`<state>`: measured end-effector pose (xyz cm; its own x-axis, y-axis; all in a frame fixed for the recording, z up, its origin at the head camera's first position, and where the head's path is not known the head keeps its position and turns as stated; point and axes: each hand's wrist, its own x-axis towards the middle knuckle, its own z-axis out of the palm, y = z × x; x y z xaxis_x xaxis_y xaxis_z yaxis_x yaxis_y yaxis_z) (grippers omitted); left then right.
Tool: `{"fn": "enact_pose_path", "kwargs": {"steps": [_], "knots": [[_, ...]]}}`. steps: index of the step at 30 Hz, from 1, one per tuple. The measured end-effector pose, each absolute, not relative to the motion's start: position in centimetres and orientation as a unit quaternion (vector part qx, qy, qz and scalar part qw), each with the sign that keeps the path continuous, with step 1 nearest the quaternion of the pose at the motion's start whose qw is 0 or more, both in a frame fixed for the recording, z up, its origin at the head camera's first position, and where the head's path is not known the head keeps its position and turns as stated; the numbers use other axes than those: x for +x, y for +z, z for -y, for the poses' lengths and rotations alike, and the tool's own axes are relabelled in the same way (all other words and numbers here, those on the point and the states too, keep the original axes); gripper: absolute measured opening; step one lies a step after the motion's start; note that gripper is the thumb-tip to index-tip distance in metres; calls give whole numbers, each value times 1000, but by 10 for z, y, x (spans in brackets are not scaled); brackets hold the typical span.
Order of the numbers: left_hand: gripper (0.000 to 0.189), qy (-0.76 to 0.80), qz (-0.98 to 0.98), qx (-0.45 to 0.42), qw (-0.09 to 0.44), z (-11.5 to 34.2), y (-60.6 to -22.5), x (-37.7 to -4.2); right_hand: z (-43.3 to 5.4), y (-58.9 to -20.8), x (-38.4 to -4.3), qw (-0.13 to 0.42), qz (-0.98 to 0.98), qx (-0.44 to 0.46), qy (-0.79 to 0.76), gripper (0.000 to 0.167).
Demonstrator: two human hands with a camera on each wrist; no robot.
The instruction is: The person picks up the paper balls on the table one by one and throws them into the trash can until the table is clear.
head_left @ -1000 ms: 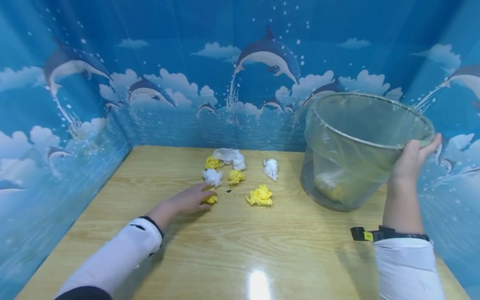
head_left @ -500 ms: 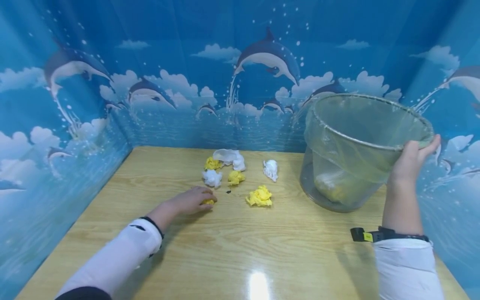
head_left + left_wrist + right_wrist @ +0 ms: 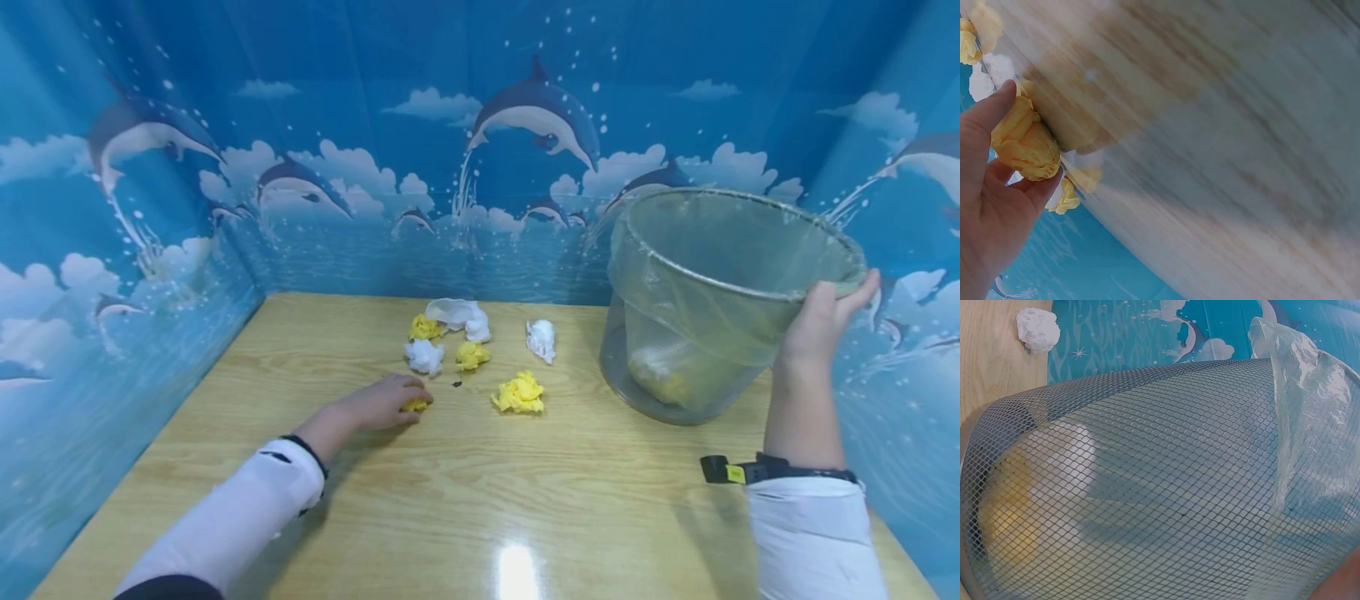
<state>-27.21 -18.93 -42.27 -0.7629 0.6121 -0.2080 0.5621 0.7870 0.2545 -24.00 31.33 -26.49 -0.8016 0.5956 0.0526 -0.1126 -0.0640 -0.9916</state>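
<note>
My left hand [image 3: 378, 402] is low over the table at left of centre. It pinches a crumpled yellow paper ball [image 3: 1025, 140] between thumb and fingertips; in the head view the hand covers much of that ball. At the right, my right hand [image 3: 817, 329] grips the rim of a mesh waste bin [image 3: 1185, 425], thumb at the edge. The bin tilts, its mouth lined with a translucent greenish bag [image 3: 682, 312]. Through the mesh, yellow paper [image 3: 1013, 512] and white paper [image 3: 1072, 453] show at the bottom.
Beyond my left hand lie white balls [image 3: 424, 357], a thin white crumpled piece [image 3: 461, 317] and yellow balls [image 3: 472, 355]. A larger yellow ball [image 3: 520, 392] and a white ball [image 3: 541, 340] lie nearer the bin. A dolphin-printed curtain [image 3: 337, 250] borders the table.
My left fingers have drawn in around the yellow paper ball, and it has shifted slightly left with them. The right hand and the bin stay almost still.
</note>
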Motion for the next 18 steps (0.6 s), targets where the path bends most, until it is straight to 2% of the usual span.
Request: {"fn": "enact_pose_path", "kwargs": {"steps": [18], "knots": [[36, 105, -938, 302, 135, 189, -422, -270, -312, -264, -239, 246, 639, -194, 703, 68]]}}
